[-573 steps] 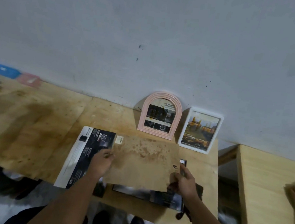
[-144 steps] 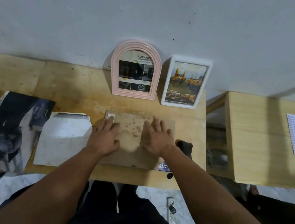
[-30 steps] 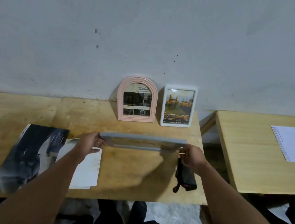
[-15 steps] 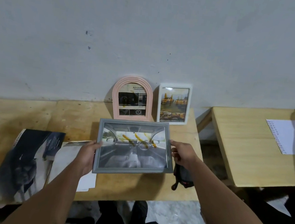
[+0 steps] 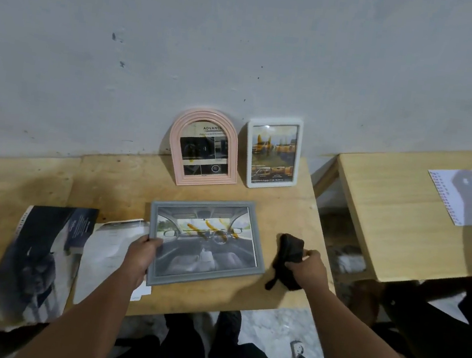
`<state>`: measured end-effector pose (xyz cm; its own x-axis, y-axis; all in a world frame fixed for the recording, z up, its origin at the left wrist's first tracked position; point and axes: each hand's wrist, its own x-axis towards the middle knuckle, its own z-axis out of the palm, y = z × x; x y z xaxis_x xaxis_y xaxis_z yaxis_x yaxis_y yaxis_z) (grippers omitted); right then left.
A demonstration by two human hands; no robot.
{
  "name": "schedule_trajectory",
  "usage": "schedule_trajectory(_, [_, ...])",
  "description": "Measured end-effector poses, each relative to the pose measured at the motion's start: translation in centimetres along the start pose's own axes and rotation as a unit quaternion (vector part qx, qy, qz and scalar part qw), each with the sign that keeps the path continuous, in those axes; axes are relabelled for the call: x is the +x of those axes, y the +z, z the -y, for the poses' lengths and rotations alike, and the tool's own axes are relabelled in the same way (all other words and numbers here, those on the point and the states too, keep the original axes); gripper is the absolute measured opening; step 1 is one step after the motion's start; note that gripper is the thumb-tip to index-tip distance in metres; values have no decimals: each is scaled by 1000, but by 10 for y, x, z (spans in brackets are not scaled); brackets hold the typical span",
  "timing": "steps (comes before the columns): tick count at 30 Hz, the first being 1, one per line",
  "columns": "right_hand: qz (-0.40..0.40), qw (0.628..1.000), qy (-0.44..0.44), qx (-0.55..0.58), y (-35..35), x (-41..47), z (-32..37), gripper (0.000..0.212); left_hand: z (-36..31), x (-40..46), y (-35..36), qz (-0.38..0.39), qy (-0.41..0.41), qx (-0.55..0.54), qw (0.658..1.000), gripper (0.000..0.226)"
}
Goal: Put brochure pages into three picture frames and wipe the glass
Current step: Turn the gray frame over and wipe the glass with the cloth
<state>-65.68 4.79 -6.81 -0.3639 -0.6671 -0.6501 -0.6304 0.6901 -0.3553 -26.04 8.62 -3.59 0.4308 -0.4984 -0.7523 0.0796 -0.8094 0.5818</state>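
- Now the grey frame (image 5: 205, 242) lies face up on the table (image 5: 128, 177), car-interior page behind the glass.
- Left hand (image 5: 139, 256) grips its left edge.
- Right hand (image 5: 308, 269) clutches the black cloth (image 5: 290, 249) just beside the frame.
- Bare wood separates it from the pink frame (image 5: 204, 148) and white frame (image 5: 273, 152).

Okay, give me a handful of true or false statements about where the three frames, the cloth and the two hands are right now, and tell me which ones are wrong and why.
1. The grey frame lies face up on the table. True.
2. The right hand is wiping the grey frame's glass. False: it grips the black cloth beside the frame, off the glass.
3. The pink arched frame and white frame stand against the wall. True.
4. The left hand holds the brochure. False: it holds the grey frame's left edge.
5. The white frame is empty. False: it holds a page showing yellow vehicles.
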Motion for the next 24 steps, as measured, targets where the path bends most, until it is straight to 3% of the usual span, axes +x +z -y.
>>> schedule_trajectory(2, [19, 993, 17, 113, 1, 2, -1, 56, 1, -1, 5, -4, 9, 31, 999, 24])
schedule_trajectory(5, [100, 936, 56, 333, -12, 0, -4, 28, 0, -1, 13, -4, 19, 48, 999, 33])
schedule_trajectory(8, [150, 889, 60, 428, -29, -3, -1, 25, -2, -2, 23, 0, 30, 54, 998, 54])
schedule_trajectory(13, [213, 823, 74, 522, -35, -8, 6, 31, -9, -3, 36, 20, 41, 81, 996, 64])
schedule_trajectory(17, [253, 773, 70, 577, -25, -7, 13, 72, -14, -8, 41, 41, 66, 136, 988, 72])
schedule_trajectory(18, [266, 762, 67, 587, -23, -9, 16, 74, -14, -10, 41, 43, 83, 153, 984, 72])
schedule_trajectory(20, [272, 756, 69, 591, -17, -15, 23, 52, -8, -11, 40, 43, 116, 194, 973, 74])
schedule_trajectory(24, [280, 800, 83, 524, 9, -32, 39, 33, 20, -14, 30, 13, 148, 289, 946, 77])
